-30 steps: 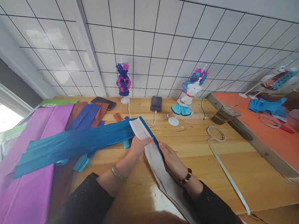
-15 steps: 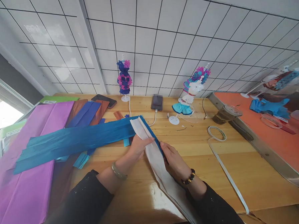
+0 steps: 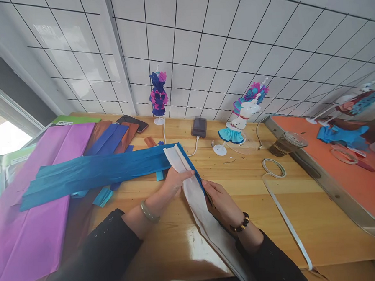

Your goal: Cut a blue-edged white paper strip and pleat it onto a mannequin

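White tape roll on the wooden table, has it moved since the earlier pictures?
No. The white tape roll shows no shift against the metal edging of the orange tabletop; only the camera view changed slightly.

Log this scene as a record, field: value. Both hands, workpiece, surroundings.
Left hand: pinching the white strip, thumb on top
Right hand: at the strip's blue edge, holding a dark object, mostly hidden, type unclear
Surface: wooden table
Left side: blue crepe strip lying across purple sheets
Right side: roll of tape with a loose end; cup beyond it
Back: navy-and-pink dressed stand near the tiled wall
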Demonstrator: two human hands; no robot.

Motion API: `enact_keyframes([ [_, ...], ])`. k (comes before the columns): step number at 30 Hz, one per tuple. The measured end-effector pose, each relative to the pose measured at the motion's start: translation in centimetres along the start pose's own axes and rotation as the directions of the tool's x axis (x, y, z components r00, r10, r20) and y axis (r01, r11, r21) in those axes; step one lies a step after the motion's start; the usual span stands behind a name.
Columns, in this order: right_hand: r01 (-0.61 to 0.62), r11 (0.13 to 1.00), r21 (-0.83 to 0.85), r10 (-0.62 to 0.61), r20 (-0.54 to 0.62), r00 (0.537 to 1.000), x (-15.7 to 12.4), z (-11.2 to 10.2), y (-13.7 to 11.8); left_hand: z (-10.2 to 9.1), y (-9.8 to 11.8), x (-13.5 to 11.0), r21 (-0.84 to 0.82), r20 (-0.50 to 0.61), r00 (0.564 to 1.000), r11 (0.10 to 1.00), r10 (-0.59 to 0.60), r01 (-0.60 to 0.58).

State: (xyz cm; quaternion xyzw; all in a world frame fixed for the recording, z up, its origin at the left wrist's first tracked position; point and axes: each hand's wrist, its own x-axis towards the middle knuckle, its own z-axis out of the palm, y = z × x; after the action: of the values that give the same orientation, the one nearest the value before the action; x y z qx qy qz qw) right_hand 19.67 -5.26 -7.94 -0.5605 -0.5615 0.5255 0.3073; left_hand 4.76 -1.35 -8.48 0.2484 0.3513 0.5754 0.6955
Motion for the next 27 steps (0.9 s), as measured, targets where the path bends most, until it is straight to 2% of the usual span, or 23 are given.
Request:
enact_keyframes([
  [12, 0.081, 0.997, 0.001, -0.081, -0.067, 0.994, 0.0, 0.4, -1.2, -0.1, -0.2, -0.1, 0.035, 0.014, 1.0, 0.999, -0.011, 0.01],
  [27, 0.073, 0.997, 0.0, -0.072, -0.095, 0.993, 0.3, 0.6, -0.9, -0.4, -0.5, 0.2, 0.06, 0.028, 0.999, 0.998, 0.017, -0.018],
])
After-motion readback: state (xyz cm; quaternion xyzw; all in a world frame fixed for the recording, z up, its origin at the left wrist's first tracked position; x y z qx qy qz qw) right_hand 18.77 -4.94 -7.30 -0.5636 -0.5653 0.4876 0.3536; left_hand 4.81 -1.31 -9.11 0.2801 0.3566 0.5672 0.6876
